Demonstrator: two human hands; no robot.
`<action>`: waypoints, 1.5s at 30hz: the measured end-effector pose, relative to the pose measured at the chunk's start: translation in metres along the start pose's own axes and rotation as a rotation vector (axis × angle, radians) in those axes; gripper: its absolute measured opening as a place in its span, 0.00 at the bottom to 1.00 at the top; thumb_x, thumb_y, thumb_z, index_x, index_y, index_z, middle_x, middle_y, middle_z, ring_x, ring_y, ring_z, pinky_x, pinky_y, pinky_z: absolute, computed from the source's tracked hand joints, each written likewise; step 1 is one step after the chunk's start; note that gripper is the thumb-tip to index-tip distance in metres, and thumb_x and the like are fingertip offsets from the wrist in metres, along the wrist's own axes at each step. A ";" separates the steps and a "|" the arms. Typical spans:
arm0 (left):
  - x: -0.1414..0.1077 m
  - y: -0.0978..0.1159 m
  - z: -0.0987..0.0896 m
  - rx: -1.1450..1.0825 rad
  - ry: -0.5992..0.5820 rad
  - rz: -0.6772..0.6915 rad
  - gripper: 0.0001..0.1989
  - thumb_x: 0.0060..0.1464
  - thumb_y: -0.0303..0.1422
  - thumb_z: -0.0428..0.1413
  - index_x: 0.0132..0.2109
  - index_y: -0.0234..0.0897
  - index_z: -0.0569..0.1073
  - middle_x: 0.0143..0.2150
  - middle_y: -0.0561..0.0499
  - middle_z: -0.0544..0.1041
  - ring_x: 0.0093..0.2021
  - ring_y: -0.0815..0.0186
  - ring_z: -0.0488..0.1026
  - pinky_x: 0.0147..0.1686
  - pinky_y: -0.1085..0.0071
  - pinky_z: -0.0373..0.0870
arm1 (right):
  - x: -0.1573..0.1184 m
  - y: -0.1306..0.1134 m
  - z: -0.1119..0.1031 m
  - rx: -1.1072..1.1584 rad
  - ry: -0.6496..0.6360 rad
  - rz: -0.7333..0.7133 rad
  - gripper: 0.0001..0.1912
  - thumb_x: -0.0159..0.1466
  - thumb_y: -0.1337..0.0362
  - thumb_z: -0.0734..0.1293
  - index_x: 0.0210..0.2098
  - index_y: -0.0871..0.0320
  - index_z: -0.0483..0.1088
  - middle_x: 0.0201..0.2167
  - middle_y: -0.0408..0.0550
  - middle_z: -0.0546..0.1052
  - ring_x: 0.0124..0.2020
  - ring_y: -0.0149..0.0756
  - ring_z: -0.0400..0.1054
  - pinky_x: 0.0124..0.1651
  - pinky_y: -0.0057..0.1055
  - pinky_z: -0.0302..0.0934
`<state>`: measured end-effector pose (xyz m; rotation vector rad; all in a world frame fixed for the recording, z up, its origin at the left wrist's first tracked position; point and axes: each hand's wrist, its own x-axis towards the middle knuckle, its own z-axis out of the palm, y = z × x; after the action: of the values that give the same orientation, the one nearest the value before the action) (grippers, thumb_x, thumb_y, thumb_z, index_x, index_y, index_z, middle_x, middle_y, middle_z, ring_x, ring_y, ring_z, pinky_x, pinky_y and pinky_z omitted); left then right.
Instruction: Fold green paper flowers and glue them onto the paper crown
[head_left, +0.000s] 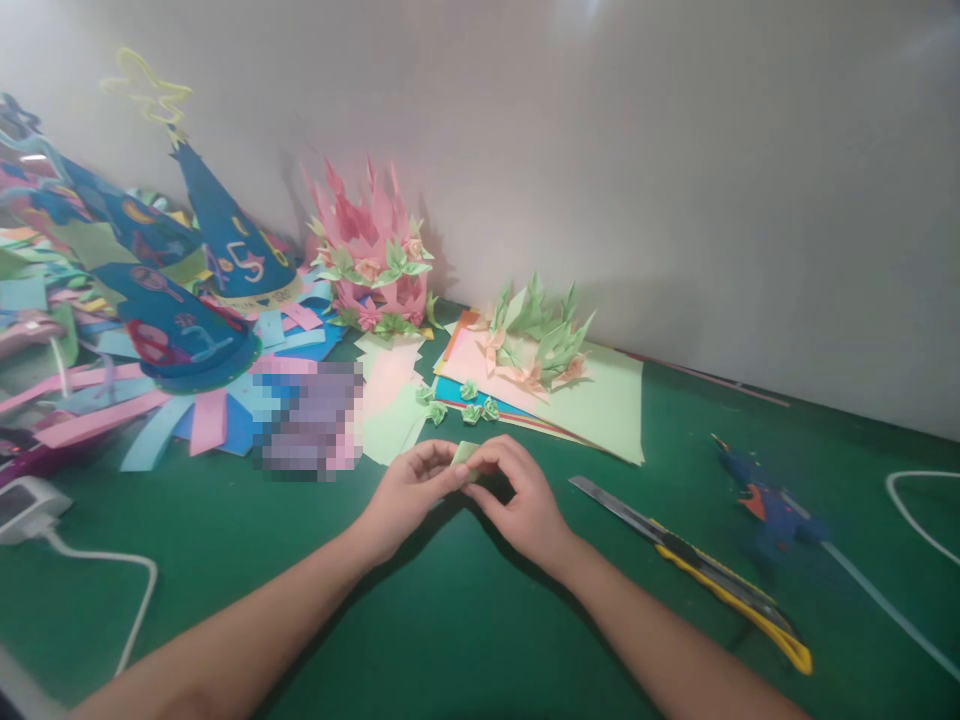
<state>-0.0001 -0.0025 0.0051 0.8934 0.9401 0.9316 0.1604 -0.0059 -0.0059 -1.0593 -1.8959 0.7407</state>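
Green table (465, 640), paper (466, 453) partly hidden

Left hand (407, 497) and right hand (529, 503) pinch the paper; fingers hide much of it. Roses (472, 414) sit just beyond the grip, a cutter (697, 567) to its right, a blurred glue gun (784, 520) farther right. Pixelation masks something left.

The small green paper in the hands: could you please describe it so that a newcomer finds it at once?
On the dark green table, look to the middle, where the left hand and right hand come together. Pinched between them is a small pale green paper. Unlike the green paper roses lying just beyond, it alone is held.
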 end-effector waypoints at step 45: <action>0.003 -0.002 0.003 0.031 -0.025 -0.057 0.15 0.44 0.39 0.61 0.35 0.33 0.71 0.33 0.52 0.72 0.34 0.70 0.69 0.41 0.69 0.67 | 0.001 0.006 0.003 0.202 0.130 0.141 0.02 0.58 0.67 0.65 0.31 0.56 0.65 0.31 0.44 0.67 0.31 0.31 0.63 0.34 0.28 0.61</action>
<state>0.0044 -0.0013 0.0038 0.8983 0.9563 0.8568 0.1593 -0.0024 -0.0115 -1.0926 -1.6126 0.9011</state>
